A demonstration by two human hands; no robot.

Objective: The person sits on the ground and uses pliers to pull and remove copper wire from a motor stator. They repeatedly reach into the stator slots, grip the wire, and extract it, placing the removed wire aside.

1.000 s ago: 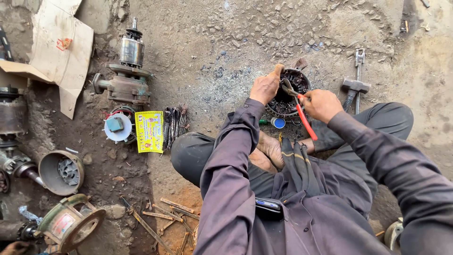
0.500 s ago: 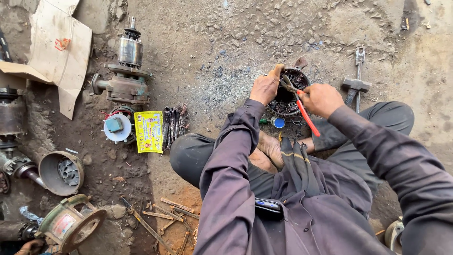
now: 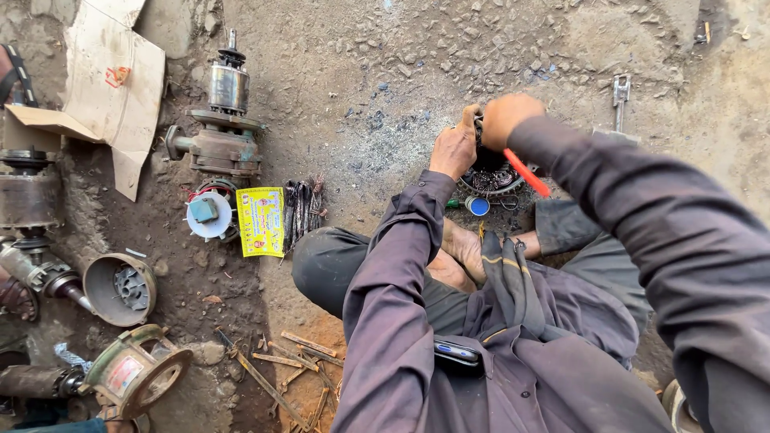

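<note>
I sit cross-legged on dusty ground with a round motor stator [image 3: 491,178], its dark copper windings showing, in front of my feet. My left hand [image 3: 453,148] grips the stator's left rim and steadies it. My right hand [image 3: 507,116] is closed on red-handled pliers [image 3: 527,173]; the handle slants down to the right and the jaws are hidden behind the hand over the stator's top. Both arms wear purple-grey sleeves.
A hammer [image 3: 619,104] lies right of the stator, a small blue cap [image 3: 478,206] below it. To the left are a motor rotor on its housing [image 3: 220,120], a yellow packet [image 3: 261,221], a wire bundle [image 3: 303,210], cardboard [image 3: 108,84], motor casings [image 3: 120,289] and metal strips [image 3: 281,365].
My right hand has moved up and left over the top of the stator, now close to my left hand. The pliers' handle swung with it. The left hand keeps its hold.
</note>
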